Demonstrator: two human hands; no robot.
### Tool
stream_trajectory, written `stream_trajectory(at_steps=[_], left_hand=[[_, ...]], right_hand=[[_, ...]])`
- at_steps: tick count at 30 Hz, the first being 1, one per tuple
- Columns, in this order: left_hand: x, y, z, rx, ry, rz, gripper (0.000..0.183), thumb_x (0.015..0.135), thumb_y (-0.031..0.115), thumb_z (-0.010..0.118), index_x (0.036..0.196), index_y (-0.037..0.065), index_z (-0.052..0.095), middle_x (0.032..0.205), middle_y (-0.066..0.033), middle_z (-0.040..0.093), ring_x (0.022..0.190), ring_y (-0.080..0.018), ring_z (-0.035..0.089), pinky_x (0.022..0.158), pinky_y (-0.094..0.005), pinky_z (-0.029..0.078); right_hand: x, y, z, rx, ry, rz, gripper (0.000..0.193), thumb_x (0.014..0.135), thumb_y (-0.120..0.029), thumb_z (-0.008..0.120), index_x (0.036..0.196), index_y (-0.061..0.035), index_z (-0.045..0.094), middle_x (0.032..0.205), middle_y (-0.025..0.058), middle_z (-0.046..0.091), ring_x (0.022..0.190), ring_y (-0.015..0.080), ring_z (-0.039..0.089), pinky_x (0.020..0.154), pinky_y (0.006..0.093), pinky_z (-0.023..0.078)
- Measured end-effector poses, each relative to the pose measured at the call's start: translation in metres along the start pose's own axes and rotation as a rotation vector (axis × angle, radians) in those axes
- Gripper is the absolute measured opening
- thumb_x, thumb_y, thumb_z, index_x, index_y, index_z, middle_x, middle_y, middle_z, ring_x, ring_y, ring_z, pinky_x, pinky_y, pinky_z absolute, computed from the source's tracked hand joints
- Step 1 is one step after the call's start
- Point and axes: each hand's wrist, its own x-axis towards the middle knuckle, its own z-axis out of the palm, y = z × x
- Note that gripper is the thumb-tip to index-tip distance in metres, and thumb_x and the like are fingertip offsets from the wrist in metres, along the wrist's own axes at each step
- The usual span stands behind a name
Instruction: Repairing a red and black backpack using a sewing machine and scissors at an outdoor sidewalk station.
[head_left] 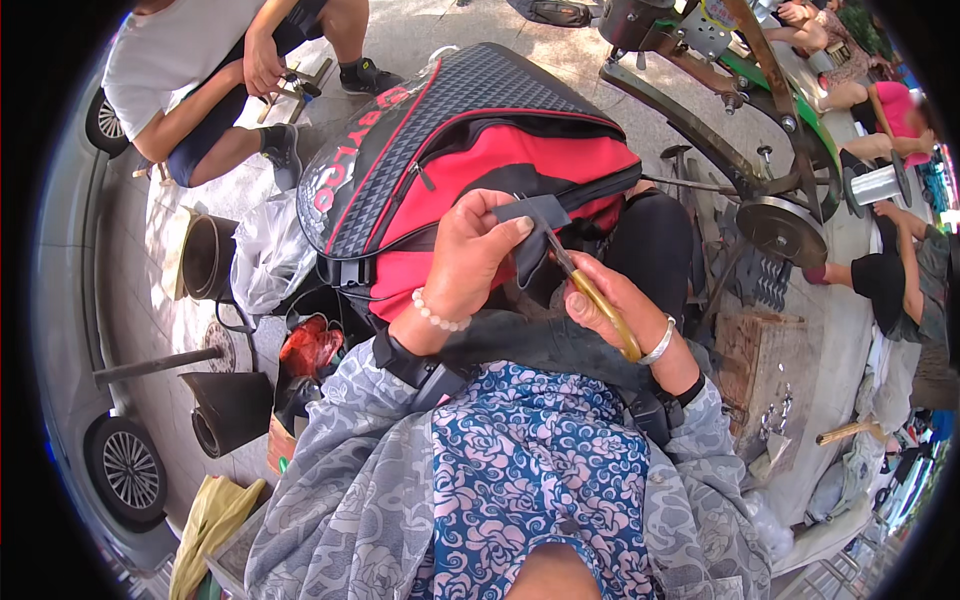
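L hand (pixel 470 255) pinches a dark strap (pixel 535 215) of the red-and-black backpack (pixel 450 150), which lies across the lap, fingers closed on it. R hand (pixel 610 300) is wrapped tight round a yellow-handled tool (pixel 595 300), tip up against the strap. Another person sits upper left w/ tools.

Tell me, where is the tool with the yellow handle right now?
In the head view, the tool is right of centre, in the right hand, its tip at the backpack strap.
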Motion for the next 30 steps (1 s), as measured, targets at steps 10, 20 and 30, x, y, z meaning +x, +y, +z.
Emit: stream_trajectory(at_steps=[10, 20, 30], left_hand=[[-0.009, -0.001, 0.005, 0.082, 0.037, -0.028, 0.027, 0.082, -0.002, 0.059, 0.106, -0.001, 0.046, 0.091, -0.0085, 0.061, 0.078, -0.0114, 0.061, 0.069, -0.0228, 0.051], [-0.008, 0.001, 0.002, 0.182, 0.043, -0.04, 0.032, 0.081, -0.002, 0.058, 0.11, -0.003, 0.044, 0.089, -0.009, 0.062, 0.076, -0.0113, 0.061, 0.064, -0.0219, 0.051], [-0.013, -0.01, 0.002, 0.073, 0.122, -0.016, 0.032, 0.081, 0.0, 0.059, 0.109, -0.004, 0.044, 0.088, -0.0079, 0.061, 0.072, -0.0096, 0.059, 0.06, -0.0204, 0.048]], right_hand=[[-0.011, 0.016, -0.012, 0.222, -0.147, 0.141, 0.082, 0.082, -0.061, 0.049, 0.135, -0.0007, 0.031, 0.097, 0.0055, 0.056, 0.074, 0.0083, 0.052, 0.065, 0.0211, 0.044], [-0.005, 0.008, -0.004, 0.186, -0.136, 0.094, 0.071, 0.085, -0.05, 0.056, 0.133, -0.0027, 0.034, 0.092, 0.002, 0.052, 0.077, 0.0081, 0.049, 0.071, 0.021, 0.042], [0.003, 0.005, 0.009, 0.039, -0.043, 0.024, 0.07, 0.082, -0.039, 0.065, 0.131, 0.0002, 0.035, 0.115, 0.009, 0.05, 0.104, 0.014, 0.048, 0.09, 0.0267, 0.039]])
